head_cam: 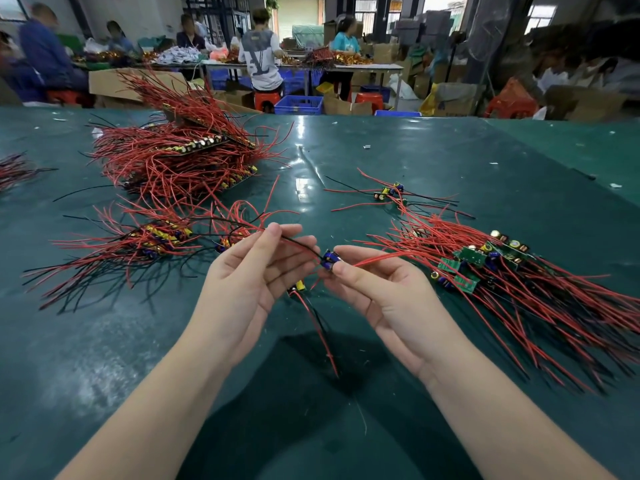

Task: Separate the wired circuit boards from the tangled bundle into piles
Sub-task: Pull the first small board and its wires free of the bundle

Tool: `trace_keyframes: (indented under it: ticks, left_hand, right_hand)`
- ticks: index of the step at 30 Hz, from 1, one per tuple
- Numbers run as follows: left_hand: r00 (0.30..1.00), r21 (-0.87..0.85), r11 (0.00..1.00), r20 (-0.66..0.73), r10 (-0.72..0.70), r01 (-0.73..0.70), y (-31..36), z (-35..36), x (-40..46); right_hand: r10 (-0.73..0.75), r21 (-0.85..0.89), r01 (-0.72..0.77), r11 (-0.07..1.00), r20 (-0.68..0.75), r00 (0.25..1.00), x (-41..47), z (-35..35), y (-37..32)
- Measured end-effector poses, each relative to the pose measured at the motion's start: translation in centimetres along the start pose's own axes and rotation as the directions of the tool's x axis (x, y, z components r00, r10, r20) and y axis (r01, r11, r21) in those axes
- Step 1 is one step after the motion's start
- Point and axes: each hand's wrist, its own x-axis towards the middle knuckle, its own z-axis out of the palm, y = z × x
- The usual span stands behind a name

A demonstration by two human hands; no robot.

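Note:
My right hand pinches a small circuit board with a blue capacitor between thumb and fingertips, above the table. Its black wire runs left to my left hand, which pinches it near the fingertips. A second board with red and black wires hangs below my left hand's fingers. A tangled bundle of boards with red and black wires lies at the left. A sorted pile of green boards with long red wires lies at the right. A few boards lie farther back.
A tall heap of boards with red wires stands at the back left on the green table. More red wires show at the left edge. Beyond the table several people work at benches among blue crates and cardboard boxes.

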Motion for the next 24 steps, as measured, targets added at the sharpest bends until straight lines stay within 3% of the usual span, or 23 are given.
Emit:
trace_keyframes:
  ticks: [4, 10, 18, 24]
  left_hand:
    - [0.998, 0.017, 0.998, -0.005, -0.062, 0.062, 0.1, -0.2, 0.2]
    - [0.997, 0.008, 1.000, -0.077, -0.018, 0.019, -0.3, -0.6, 0.3]
    - [0.991, 0.371, 0.928, -0.107, 0.077, -0.032, -0.8, -1.1, 0.5]
    - [0.994, 0.217, 0.976, -0.108, 0.013, 0.011, -0.6, -1.1, 0.7]
  right_hand:
    - [0.012, -0.005, -0.012, 1.000, 0.002, 1.000, 0.0, -0.1, 0.0]
    - [0.012, -0.014, -0.012, 1.000, -0.024, 1.000, 0.1, -0.5, 0.0]
    - [0.007, -0.175, -0.009, 0.985, -0.012, 1.000, 0.0, -0.9, 0.1]
    - [0.010, -0.148, -0.019, 0.989, -0.060, 0.998, 0.2, -1.2, 0.1]
